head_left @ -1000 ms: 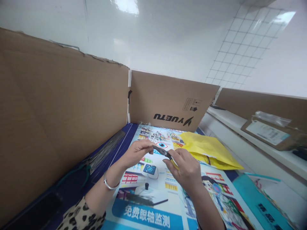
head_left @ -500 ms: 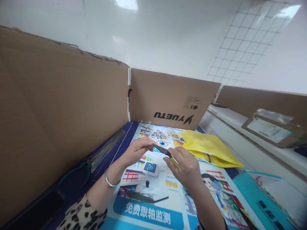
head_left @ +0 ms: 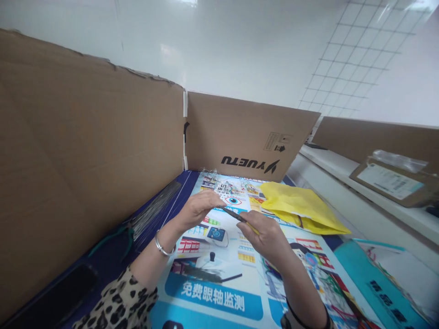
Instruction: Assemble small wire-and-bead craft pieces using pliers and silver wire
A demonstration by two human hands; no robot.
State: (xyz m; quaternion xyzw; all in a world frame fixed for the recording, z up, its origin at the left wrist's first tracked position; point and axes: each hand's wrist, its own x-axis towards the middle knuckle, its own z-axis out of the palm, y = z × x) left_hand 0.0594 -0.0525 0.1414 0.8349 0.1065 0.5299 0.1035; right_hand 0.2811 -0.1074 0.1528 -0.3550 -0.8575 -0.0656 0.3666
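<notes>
My right hand (head_left: 265,233) is closed around the yellow handles of a pair of pliers (head_left: 233,213), whose dark jaws point left. At the jaw tips, my left hand (head_left: 200,208) has its fingers pinched together; whatever is between them is hidden or too small to make out. Both hands are above a printed poster sheet (head_left: 219,294) with pictures and Chinese lettering. Below them on the sheet lies a dark bundle of thin strands (head_left: 202,274), partly blending with the print.
Cardboard panels (head_left: 247,132) stand at the back and left. Along the left panel lie thin wires (head_left: 156,208) and a black flat object (head_left: 55,294). To the right are a yellow envelope (head_left: 305,210), a teal pouch (head_left: 373,278), and a ledge bearing a labelled package (head_left: 391,180).
The pliers have turned and now show more edge-on. My left fingers have curled further over the jaw tips. The whole view has shifted slightly.
</notes>
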